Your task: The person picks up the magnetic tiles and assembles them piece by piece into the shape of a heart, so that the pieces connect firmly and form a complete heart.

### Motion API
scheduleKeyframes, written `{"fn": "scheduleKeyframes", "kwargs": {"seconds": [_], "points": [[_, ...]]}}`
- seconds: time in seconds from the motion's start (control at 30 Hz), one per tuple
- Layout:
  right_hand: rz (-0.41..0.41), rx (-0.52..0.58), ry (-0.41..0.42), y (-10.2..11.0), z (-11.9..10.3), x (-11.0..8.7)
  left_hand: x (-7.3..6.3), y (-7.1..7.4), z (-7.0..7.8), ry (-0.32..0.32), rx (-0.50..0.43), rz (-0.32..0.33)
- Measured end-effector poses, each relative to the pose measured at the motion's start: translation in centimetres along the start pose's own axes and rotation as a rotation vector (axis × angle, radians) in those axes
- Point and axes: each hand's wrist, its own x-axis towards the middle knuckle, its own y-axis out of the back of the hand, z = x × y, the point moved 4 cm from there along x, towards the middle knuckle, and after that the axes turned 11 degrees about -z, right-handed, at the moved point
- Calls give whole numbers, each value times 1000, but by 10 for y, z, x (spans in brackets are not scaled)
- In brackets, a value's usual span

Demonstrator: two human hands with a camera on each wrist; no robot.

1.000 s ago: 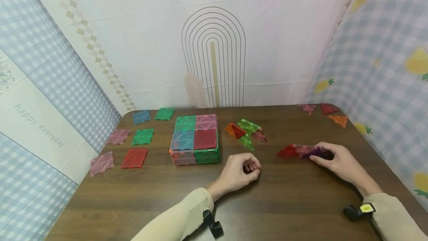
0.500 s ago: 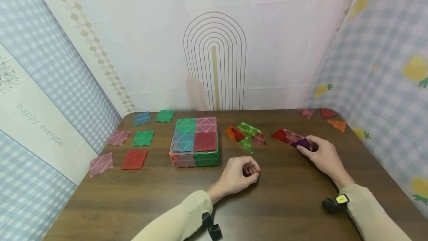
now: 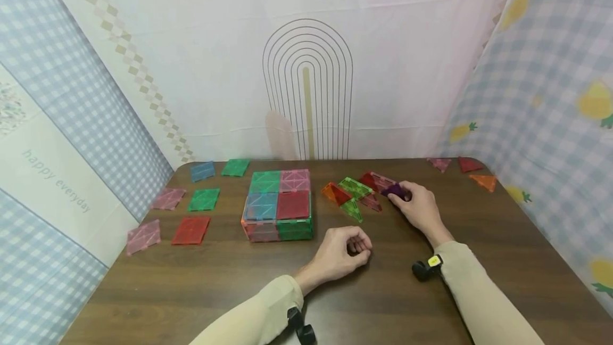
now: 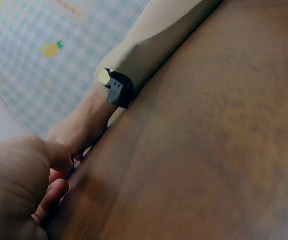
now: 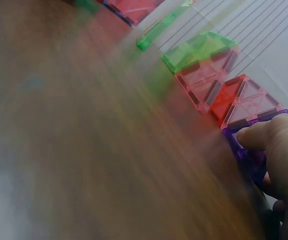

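My right hand [image 3: 422, 209] pinches a purple triangular magnetic tile [image 5: 254, 162] between thumb and fingers. Joined to it in a row are a pink triangular tile [image 5: 254, 100] and a red one [image 3: 368, 179]. The row's far end is right beside a standing group of green, orange and red-pink triangles [image 3: 355, 187]; whether they touch cannot be told. My left hand [image 3: 337, 252] rests on the table, fingers loosely curled, holding nothing. Beyond it stands a low box of square magnetic tiles [image 3: 293, 205], its top green, pink, blue and red.
Loose square tiles lie at the left, among them a red one [image 3: 191, 230], a green one [image 3: 204, 199] and a blue one [image 3: 203, 171]. Pink, red and orange triangles [image 3: 484, 182] lie at the far right corner. Patterned cloth hangs behind the table [image 3: 230, 302] and on both sides.
My right hand has carried the purple, pink and red row leftward and away from me, up to the standing green and orange group. My left hand has stayed in place.
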Motion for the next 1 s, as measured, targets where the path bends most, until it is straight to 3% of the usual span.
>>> {"fn": "scheduleKeyframes", "kwargs": {"seconds": [0.17, 0.3, 0.43, 0.53, 0.63, 0.73, 0.87, 1.0], "points": [[-72, 34, -24, 1, 1, 1, -1, -1, 0, 1, 5, 7], [-106, 154, -38, 9, 8, 0, -1, -1, -1, -1, 8, 14], [-25, 335, -26, 22, 20, -1, -1, -1, 0, 2, 6, 20], [73, 380, -56, 35, 34, -4, -1, -1, 1, 1, 1, 18], [140, 309, -127, 49, 52, -7, -1, -1, 2, -6, -2, 16], [145, 181, -175, 59, 68, -6, 0, -1, 2, -12, -2, 17], [89, 44, -160, 63, 80, -1, 0, -1, 1, -9, 1, 11], [6, -24, -115, 59, 86, 5, -1, 0, -1, -10, 8, 14]]}}
